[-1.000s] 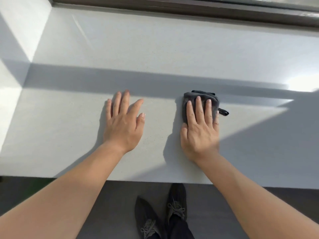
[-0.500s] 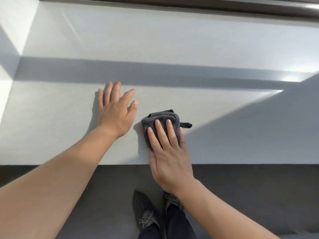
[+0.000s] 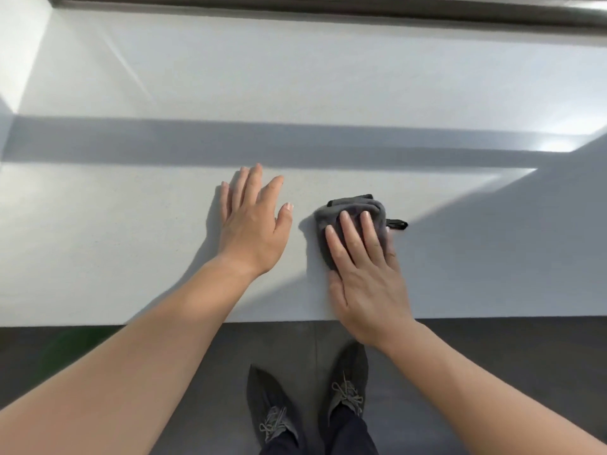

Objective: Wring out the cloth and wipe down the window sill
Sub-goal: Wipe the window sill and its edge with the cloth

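A folded dark grey cloth with a small black loop on its right lies on the wide white window sill, near the front edge. My right hand presses flat on the cloth, fingers stretched over it and covering its near half. Just left of the cloth, my left hand rests flat on the bare sill with fingers apart, holding nothing.
A dark window frame runs along the back of the sill. A white side wall closes the sill at the left. A band of shadow crosses the sill's middle. Below the front edge are dark floor and my two dark shoes.
My right hand slid the cloth from the sill's middle toward the front edge and to the left, then slightly away from me again. The left hand stayed flat on the sill.
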### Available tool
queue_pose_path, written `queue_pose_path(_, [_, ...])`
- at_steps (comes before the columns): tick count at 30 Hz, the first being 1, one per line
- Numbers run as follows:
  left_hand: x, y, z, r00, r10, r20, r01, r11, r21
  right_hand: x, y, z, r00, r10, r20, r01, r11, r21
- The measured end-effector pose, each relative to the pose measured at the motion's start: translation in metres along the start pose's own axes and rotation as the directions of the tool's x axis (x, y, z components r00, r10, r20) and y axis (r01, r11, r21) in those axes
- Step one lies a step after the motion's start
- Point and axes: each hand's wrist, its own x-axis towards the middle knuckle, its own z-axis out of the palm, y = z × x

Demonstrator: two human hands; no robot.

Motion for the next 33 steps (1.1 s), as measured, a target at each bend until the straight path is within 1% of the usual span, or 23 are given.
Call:
queue_pose_path(2, [0.008, 0.004, -0.001, 0.999, 0.003, -0.043, -0.002, 1.0, 0.018, 0.0, 0.008, -0.002, 0.968, -0.245, 0.047, 0.244, 0.97, 0.014])
queue_pose_path(3, [0.012, 0.005, -0.002, 0.999, 0.0, -0.052, 0.002, 1.0, 0.027, 0.009, 0.023, -0.004, 0.959, -0.279, 0.053, 0.279, 0.96, 0.015])
queue_pose_path(4, [0.018, 0.005, -0.001, 0.999, -0.018, -0.049, 0.02, 0.999, 0.034, 0.022, 0.04, -0.004, 0.967, -0.249, 0.049, 0.249, 0.968, 0.0])
queue_pose_path(6, [0.026, 0.007, 0.001, 0.996, -0.08, -0.032, 0.082, 0.995, 0.054, 0.057, 0.071, -0.007, 1.0, -0.015, 0.004, 0.015, 1.0, -0.016])
queue_pose_path(8, [0.028, 0.008, 0.007, 0.993, -0.109, -0.04, 0.113, 0.989, 0.1, 0.092, 0.079, -0.012, 0.966, 0.257, 0.007, -0.257, 0.966, 0.02])
queue_pose_path(9, [0.028, 0.009, 0.008, 0.993, -0.11, -0.052, 0.115, 0.987, 0.111, 0.103, 0.071, -0.01, 0.951, 0.308, 0.005, -0.308, 0.951, 0.017])
queue_pose_path(10, [0.028, 0.01, 0.009, 0.992, -0.109, -0.062, 0.115, 0.988, 0.104, 0.109, 0.058, -0.008, 0.96, 0.28, -0.007, -0.28, 0.96, 0.014])
queue_pose_path(12, [0.028, 0.009, 0.008, 0.99, -0.116, -0.076, 0.121, 0.99, 0.069, 0.106, 0.029, -0.004, 0.999, 0.048, -0.011, -0.048, 0.998, 0.03])
queue_pose_path(14, [0.028, 0.008, 0.007, 0.989, -0.119, -0.089, 0.124, 0.991, 0.053, 0.097, 0.025, -0.001, 0.981, -0.194, 0.016, 0.193, 0.98, 0.039])
queue_pose_path(16, [0.027, 0.008, 0.008, 0.99, -0.11, -0.086, 0.116, 0.991, 0.068, 0.108, 0.053, -0.008, 0.953, -0.299, 0.051, 0.298, 0.954, 0.027])
queue_pose_path(17, [0.027, 0.007, 0.009, 0.991, -0.109, -0.08, 0.115, 0.99, 0.08, 0.12, 0.074, -0.011, 0.961, -0.272, 0.055, 0.272, 0.962, 0.008])
queue_pose_path(18, [0.027, 0.007, 0.009, 0.991, -0.11, -0.077, 0.117, 0.989, 0.092, 0.136, 0.096, -0.014, 0.982, -0.182, 0.049, 0.182, 0.983, -0.006])
queue_pose_path(19, [0.027, 0.008, 0.01, 0.991, -0.112, -0.076, 0.12, 0.988, 0.102, 0.153, 0.116, -0.018, 0.998, -0.037, 0.043, 0.037, 0.999, 0.008])
queue_pose_path(21, [0.028, 0.01, 0.01, 0.99, -0.117, -0.077, 0.126, 0.984, 0.128, 0.181, 0.131, -0.025, 0.974, 0.224, 0.038, -0.226, 0.973, 0.054])
queue_pose_path(22, [0.028, 0.01, 0.01, 0.989, -0.122, -0.079, 0.132, 0.981, 0.139, 0.189, 0.122, -0.024, 0.966, 0.258, 0.026, -0.259, 0.965, 0.048])
queue_pose_path(23, [0.029, 0.011, 0.01, 0.989, -0.127, -0.078, 0.137, 0.98, 0.145, 0.192, 0.106, -0.022, 0.978, 0.21, 0.019, -0.211, 0.977, 0.042])
queue_pose_path(25, [0.029, 0.012, 0.01, 0.989, -0.129, -0.073, 0.139, 0.979, 0.15, 0.181, 0.072, -0.016, 0.997, -0.069, 0.036, 0.067, 0.997, 0.049])
queue_pose_path(27, [0.029, 0.012, 0.008, 0.989, -0.135, -0.065, 0.143, 0.98, 0.141, 0.167, 0.063, -0.012, 0.944, -0.323, 0.07, 0.319, 0.946, 0.054])
queue_pose_path(28, [0.029, 0.012, 0.007, 0.989, -0.137, -0.058, 0.143, 0.981, 0.128, 0.169, 0.07, -0.015, 0.924, -0.373, 0.081, 0.368, 0.927, 0.069])
queue_pose_path(29, [0.029, 0.013, 0.006, 0.989, -0.138, -0.052, 0.144, 0.983, 0.114, 0.177, 0.082, -0.017, 0.927, -0.367, 0.08, 0.362, 0.93, 0.071])
queue_pose_path(30, [0.029, 0.013, 0.005, 0.989, -0.141, -0.049, 0.146, 0.984, 0.105, 0.189, 0.096, -0.018, 0.949, -0.307, 0.074, 0.303, 0.951, 0.058])
queue_pose_path(32, [0.032, 0.015, 0.002, 0.987, -0.142, -0.071, 0.149, 0.983, 0.106, 0.219, 0.122, -0.024, 0.997, -0.048, 0.058, 0.045, 0.998, 0.048])
queue_pose_path(33, [0.035, 0.016, 0.001, 0.985, -0.144, -0.096, 0.155, 0.982, 0.11, 0.232, 0.127, -0.027, 0.994, 0.101, 0.05, -0.104, 0.993, 0.06])
